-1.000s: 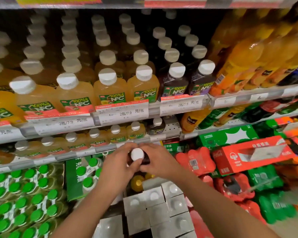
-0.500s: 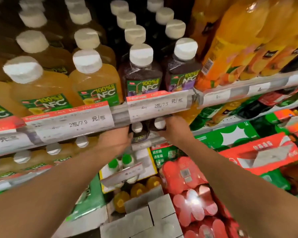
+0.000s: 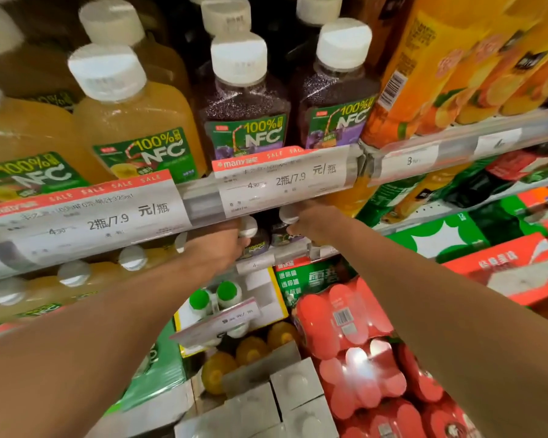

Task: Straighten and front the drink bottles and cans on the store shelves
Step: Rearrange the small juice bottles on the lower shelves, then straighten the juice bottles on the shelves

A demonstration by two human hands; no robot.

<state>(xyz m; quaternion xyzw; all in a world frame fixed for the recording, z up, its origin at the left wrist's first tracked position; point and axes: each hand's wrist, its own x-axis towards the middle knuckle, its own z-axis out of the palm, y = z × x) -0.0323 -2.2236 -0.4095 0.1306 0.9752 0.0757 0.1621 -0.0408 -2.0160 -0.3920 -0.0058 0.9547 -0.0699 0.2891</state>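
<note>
Moved: both hands have gone from the lower packs up under the price rail since a second ago; the view has closed in on the shelves
Dark bottles in hand: two small dark juice bottles (image 3: pixel 260 240) with white caps stand side by side on the second shelf, just behind the rail
Left hand: left hand (image 3: pixel 217 245) wraps the left bottle; fingers curled on its side
Right hand: right hand (image 3: pixel 314 224) grips the right bottle below its cap
Upper shelf: two purple NFC bottles (image 3: pixel 246 99) at the front; two yellow NFC bottles (image 3: pixel 130 121) beside them to the left; orange bottles (image 3: pixel 440 67) to the right
Price rail: price rail (image 3: pixel 200 200) carries two sale tags
Below: two green-capped bottles (image 3: pixel 214 295); red shrink-wrapped packs (image 3: pixel 355 343)
</note>
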